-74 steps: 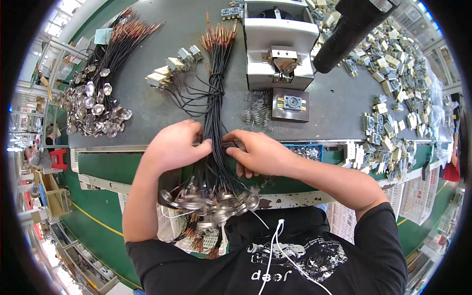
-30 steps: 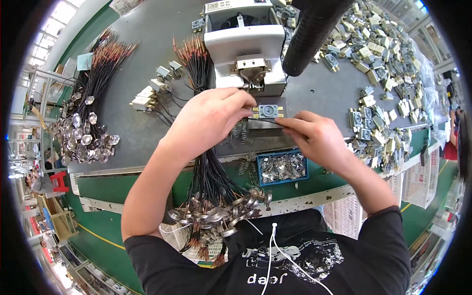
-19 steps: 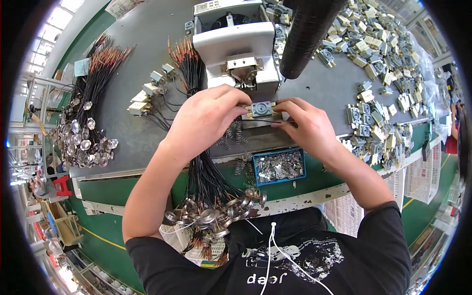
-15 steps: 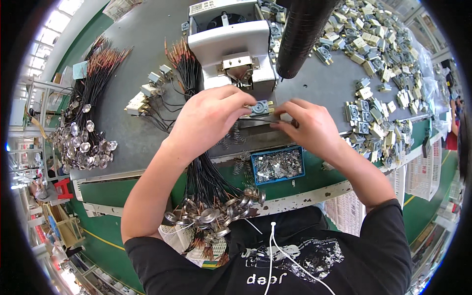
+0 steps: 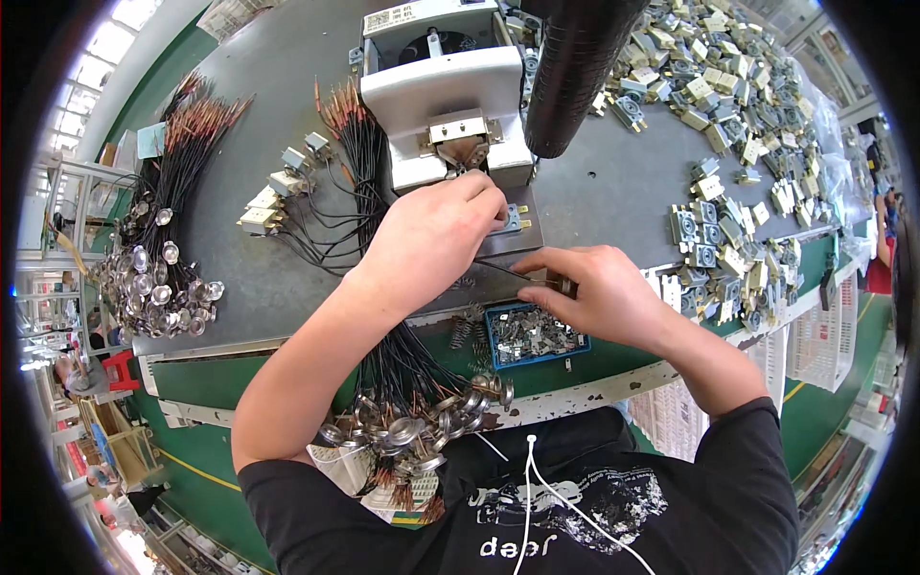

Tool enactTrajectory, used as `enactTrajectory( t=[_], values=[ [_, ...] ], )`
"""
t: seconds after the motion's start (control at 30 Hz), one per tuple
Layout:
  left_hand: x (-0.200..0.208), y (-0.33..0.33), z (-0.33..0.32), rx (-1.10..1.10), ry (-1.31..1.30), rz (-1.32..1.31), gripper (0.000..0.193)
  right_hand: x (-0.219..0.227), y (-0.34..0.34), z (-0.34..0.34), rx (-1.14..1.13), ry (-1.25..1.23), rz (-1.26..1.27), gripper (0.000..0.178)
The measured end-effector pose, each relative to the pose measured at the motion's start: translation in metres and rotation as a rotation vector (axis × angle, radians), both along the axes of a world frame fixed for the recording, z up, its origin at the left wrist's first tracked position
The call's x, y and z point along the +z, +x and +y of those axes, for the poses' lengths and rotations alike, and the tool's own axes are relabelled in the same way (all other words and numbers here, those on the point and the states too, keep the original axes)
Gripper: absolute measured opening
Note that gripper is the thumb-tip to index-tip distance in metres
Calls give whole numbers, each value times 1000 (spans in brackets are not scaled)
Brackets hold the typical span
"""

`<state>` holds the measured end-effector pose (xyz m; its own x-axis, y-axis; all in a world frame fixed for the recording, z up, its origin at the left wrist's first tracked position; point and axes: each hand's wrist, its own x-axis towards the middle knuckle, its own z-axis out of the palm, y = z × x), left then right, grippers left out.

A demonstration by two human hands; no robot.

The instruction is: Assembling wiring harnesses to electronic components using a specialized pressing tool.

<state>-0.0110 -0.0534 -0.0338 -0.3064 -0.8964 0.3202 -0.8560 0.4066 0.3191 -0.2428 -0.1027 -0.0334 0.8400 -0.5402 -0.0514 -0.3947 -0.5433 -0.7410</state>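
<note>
My left hand (image 5: 431, 240) reaches up to the jaw of a small white press (image 5: 450, 96), its fingertips pinched by a little grey part (image 5: 515, 218) on the press base. A thin black wire (image 5: 508, 270) runs from under that hand to my right hand (image 5: 594, 292), which pinches the wire's other end just above a blue tray of small metal pieces (image 5: 532, 335). A thick bundle of black wires with copper tips (image 5: 350, 125) passes under my left forearm and ends in metal discs (image 5: 412, 422) at the table's front edge.
A black cylinder (image 5: 575, 67) stands right of the press. Many beige and grey switch parts (image 5: 747, 125) cover the table's right side. A second wire bundle with discs (image 5: 153, 278) lies far left. Small white connectors (image 5: 278, 187) and loose springs (image 5: 470, 326) lie nearby.
Both hands rose from the wire bundle at the table edge to the press. In the last half second my right hand has drawn back from the press base toward the blue tray.
</note>
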Motion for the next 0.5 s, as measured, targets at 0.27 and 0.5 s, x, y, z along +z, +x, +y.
enactTrajectory(
  t=[0.27, 0.5],
  values=[
    [20, 3, 13, -73, -7, 53, 18, 23, 1, -8, 142, -364, 115, 28],
    [21, 24, 40, -46, 204, 138, 17, 14, 12, -21, 79, -98, -143, 33]
  ],
)
